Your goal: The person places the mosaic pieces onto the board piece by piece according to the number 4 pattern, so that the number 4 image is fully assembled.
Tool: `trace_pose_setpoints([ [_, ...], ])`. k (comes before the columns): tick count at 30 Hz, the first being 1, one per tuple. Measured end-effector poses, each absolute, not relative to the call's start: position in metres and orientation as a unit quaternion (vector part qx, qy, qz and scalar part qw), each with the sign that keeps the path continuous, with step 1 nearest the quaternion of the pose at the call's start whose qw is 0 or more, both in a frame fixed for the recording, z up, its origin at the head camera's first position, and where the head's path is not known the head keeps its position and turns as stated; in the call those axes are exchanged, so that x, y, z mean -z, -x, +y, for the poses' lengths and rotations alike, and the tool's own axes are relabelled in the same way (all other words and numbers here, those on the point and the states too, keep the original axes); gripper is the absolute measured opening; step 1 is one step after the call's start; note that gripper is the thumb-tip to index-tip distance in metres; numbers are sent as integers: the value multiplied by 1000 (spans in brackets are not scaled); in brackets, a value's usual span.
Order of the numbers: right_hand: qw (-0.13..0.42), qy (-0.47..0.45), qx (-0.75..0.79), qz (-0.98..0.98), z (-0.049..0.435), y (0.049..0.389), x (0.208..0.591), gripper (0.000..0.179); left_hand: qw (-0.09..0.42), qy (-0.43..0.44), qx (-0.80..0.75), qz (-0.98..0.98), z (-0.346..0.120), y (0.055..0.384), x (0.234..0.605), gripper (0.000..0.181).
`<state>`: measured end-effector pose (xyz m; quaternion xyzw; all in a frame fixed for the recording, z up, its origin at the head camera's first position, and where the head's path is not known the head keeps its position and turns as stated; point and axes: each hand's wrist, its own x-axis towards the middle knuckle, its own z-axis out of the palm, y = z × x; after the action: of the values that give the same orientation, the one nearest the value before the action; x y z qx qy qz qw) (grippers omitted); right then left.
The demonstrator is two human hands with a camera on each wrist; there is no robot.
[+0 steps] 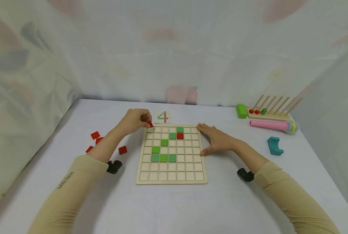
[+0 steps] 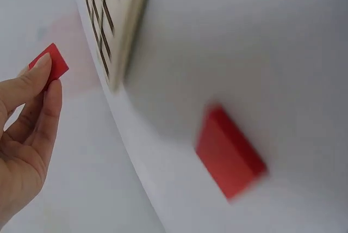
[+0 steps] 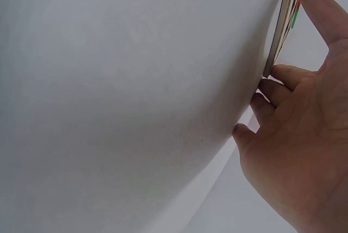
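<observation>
White bench [image 1: 226,208], red tile [image 2: 57,65] pinched in left fingers [image 2: 52,105] near the board [image 1: 180,167]'s far left corner; right fingers [image 1: 207,128] spread along its edge. Tile's probably light, stiff, easiest by its sides.

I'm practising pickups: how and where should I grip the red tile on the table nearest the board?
Probably pinch two opposite edges, coming from above: that red tile lies flat, its sides exposed and no other tile touching it.
</observation>
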<state>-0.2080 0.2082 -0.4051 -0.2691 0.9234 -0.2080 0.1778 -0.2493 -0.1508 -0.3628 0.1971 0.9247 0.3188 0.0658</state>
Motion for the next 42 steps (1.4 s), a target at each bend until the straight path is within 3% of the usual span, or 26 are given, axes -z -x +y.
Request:
trace_pose_setpoints([
  [21, 177, 270, 215, 922, 210, 208, 404, 116, 118, -219, -380, 891, -66, 226, 367, 13],
  [28, 178, 272, 219, 920, 210, 208, 404, 116, 136, -245, -352, 893, -53, 220, 374, 14],
  [42, 176, 274, 215, 921, 211, 210, 408, 117, 121, -283, -273, 912, -44, 217, 385, 10],
])
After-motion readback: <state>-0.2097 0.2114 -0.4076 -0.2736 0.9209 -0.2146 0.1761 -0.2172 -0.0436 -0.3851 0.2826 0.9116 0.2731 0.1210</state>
